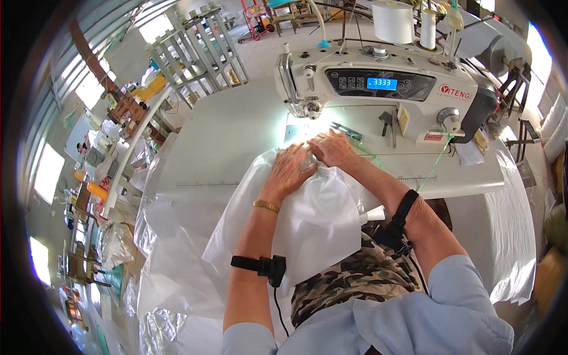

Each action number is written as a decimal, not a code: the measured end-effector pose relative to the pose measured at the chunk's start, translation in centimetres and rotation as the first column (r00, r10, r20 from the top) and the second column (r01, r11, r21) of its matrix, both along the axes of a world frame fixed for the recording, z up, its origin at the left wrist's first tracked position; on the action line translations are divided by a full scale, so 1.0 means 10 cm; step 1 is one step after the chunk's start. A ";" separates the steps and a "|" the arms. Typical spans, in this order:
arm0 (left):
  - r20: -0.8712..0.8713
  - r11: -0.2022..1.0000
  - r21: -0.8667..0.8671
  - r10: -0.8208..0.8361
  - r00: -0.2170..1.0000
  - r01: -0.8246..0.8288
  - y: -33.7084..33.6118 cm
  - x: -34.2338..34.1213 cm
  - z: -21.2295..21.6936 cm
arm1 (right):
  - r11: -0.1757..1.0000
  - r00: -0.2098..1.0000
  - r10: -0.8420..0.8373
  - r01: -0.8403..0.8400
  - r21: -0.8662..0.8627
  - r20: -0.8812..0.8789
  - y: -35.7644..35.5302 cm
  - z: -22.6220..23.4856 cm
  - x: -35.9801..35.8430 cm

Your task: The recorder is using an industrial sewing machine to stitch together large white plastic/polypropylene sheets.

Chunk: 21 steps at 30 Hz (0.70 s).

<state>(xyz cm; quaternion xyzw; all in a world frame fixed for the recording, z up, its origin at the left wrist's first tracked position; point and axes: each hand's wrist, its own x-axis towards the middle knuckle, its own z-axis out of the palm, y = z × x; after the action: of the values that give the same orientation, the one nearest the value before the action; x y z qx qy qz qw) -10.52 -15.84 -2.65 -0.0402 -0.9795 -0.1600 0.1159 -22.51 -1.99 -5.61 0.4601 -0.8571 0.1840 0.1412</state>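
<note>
At the left, a side bench [137, 142] carries many loose items, well apart from the work. Nearer, a pale sheet [177, 266] hangs in folds beside the machine table [201, 142]; I cannot tell if it joins the white material [325, 204]. This white material lies on the table edge, below the needle head [312, 109], and falls toward the lap. Its loose folds could, I think, pull backward by their weight and make the edge go crooked.

The left hand [289, 170] rests on the material with its palm down, the fingers quite straight and pointing to the lit needle area. Whether the fingertips pinch it, I cannot tell. On the left forearm, a black band holds a small box [276, 271] with a hanging cable [279, 310], which could catch in the folds if the arm moves quickly.

The right hand [332, 148] is just beside the left, its fingers bent at the material's edge; their grip is hidden. Both hands are near the needle head, and strong glare covers the place there, so a fingertip could come under the needle unnoticed.

Right of the needle head lie green-handled snips [346, 131], near the right hand; a sideways push could knock them. Farther right, 1 green cord [436, 165] hangs from the sewing machine [378, 83] toward the right arm and could snag there.
</note>
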 end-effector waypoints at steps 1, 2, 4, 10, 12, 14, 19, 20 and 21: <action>0.008 1.000 -0.028 0.012 1.000 -0.011 0.00 -0.01 0.00 | 1.000 1.000 -0.001 0.001 -0.007 0.007 0.00 -0.01 -0.01; -0.010 1.000 -0.021 -0.013 1.000 0.012 0.00 -0.02 0.00 | 0.999 1.000 0.000 0.000 -0.038 -0.013 0.00 -0.01 -0.01; -0.011 1.000 -0.009 0.001 1.000 -0.002 -0.01 -0.04 0.01 | 0.999 0.999 0.033 -0.033 -0.015 -0.022 0.01 -0.01 -0.03; -0.020 0.999 -0.001 -0.034 0.999 0.034 -0.04 -0.07 0.06 | 0.985 0.992 0.114 -0.119 -0.126 -0.047 0.03 0.02 -0.02; -0.031 0.999 0.004 -0.048 0.998 0.048 -0.05 -0.08 0.05 | 0.984 0.992 0.115 -0.122 -0.131 -0.058 0.05 0.03 -0.02; -0.033 0.999 0.002 -0.053 0.998 0.053 -0.07 -0.10 0.05 | 0.987 0.993 0.108 -0.112 -0.112 -0.045 0.05 0.05 -0.02; -0.029 0.997 0.023 -0.066 0.997 0.067 -0.08 -0.14 0.07 | 0.993 0.993 0.094 -0.100 -0.070 -0.075 0.01 0.07 -0.04; -0.037 0.997 0.020 -0.069 0.997 0.070 -0.08 -0.15 0.08 | 0.987 0.989 0.108 -0.119 -0.105 -0.103 0.00 0.07 -0.05; -0.042 0.998 0.016 -0.066 0.997 0.067 -0.08 -0.16 0.09 | 0.993 0.993 0.084 -0.090 -0.077 -0.080 -0.02 0.07 -0.05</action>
<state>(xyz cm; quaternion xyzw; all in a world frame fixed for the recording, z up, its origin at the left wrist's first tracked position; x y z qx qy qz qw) -12.10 -16.62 -1.73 -0.0751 -0.9735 -0.1716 0.1312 -23.05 -2.15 -4.87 0.4977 -0.8219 0.2067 0.1844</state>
